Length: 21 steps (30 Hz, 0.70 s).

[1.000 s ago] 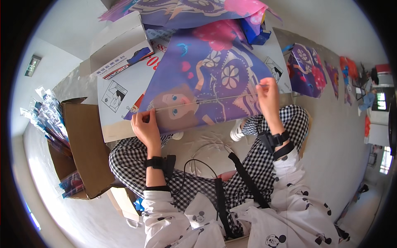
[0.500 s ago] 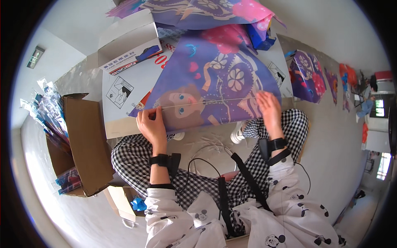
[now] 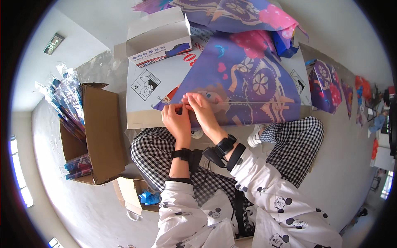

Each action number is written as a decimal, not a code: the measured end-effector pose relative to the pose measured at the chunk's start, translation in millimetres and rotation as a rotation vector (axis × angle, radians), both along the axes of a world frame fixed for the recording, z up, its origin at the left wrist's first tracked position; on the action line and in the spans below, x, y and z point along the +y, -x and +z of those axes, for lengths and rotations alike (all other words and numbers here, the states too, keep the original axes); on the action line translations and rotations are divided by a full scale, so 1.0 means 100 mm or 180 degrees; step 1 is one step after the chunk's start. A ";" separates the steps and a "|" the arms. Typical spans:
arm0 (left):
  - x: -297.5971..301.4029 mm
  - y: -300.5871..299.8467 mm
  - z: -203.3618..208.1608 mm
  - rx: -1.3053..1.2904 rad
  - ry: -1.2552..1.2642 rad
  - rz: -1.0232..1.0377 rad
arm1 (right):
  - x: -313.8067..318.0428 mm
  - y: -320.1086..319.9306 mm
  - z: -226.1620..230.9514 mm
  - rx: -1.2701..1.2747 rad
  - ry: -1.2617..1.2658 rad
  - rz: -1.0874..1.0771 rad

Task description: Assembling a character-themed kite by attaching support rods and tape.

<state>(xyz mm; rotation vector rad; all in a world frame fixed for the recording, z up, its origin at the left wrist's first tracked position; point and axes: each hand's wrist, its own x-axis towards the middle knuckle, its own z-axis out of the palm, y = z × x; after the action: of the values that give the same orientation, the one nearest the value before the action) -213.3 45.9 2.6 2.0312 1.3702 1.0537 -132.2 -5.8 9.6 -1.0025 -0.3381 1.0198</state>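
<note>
A purple printed fabric sheet (image 3: pixel 264 111) with a cartoon figure, flowers and pink hearts lies across a white board in front of me. A thin pale line (image 3: pixel 248 102), string or rod, runs sideways across its near part. At the sheet's left corner my left hand (image 3: pixel 177 122) is closed, thumb and fingers pinching the sheet's edge. My right hand (image 3: pixel 202 111) meets it there, fingers pressed together and tips against the left fingertips. Whatever lies between the right fingertips is hidden. The figure's face is partly covered by my right hand.
An open white carton (image 3: pixel 159 39) stands on the white board (image 3: pixel 138 105) at far left, a blue object (image 3: pixel 285 47) at far right. More printed fabric (image 3: pixel 231 14) lies beyond. A cardboard box (image 3: pixel 103 136) of plastic-wrapped packs stands left; a smaller box (image 3: pixel 128 192) sits below it.
My right hand has moved left from the sheet's right side along the pale line to join my left hand. The whole view has shifted rightward. My left hand keeps to the left corner.
</note>
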 end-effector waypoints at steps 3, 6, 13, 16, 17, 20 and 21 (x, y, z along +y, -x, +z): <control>0.05 0.10 0.01 0.0055 0.0087 0.0074 | -0.11 -0.08 -0.09 -0.0204 0.0151 -0.0309; 0.05 0.13 0.08 0.0124 0.0299 0.0183 | -0.50 -0.36 -0.08 -0.0221 0.0202 -0.0977; 0.11 0.09 0.17 -0.0428 0.0692 0.0414 | -0.66 -0.44 -0.01 -0.0065 -0.0042 -0.0992; -0.04 0.01 0.25 0.0132 -0.0941 -0.0278 | -0.68 -0.39 0.06 -0.0171 0.0071 -0.0836; -0.11 0.03 0.22 0.0224 -0.0789 -0.0819 | -0.70 -0.39 0.05 -0.0092 0.0062 -0.0719; -0.15 0.11 0.16 0.0282 -0.0555 -0.1122 | -0.79 -0.61 0.12 -0.0085 0.0228 -0.0868; -0.11 0.13 0.12 0.0122 -0.0187 -0.1120 | -0.84 -0.83 0.12 -0.0390 0.0259 -0.1047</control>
<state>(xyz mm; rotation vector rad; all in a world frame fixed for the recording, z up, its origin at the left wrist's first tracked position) -226.4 34.7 14.3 2.2397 0.9581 0.9097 -49.5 -89.8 21.2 -1.1537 -0.2232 0.6805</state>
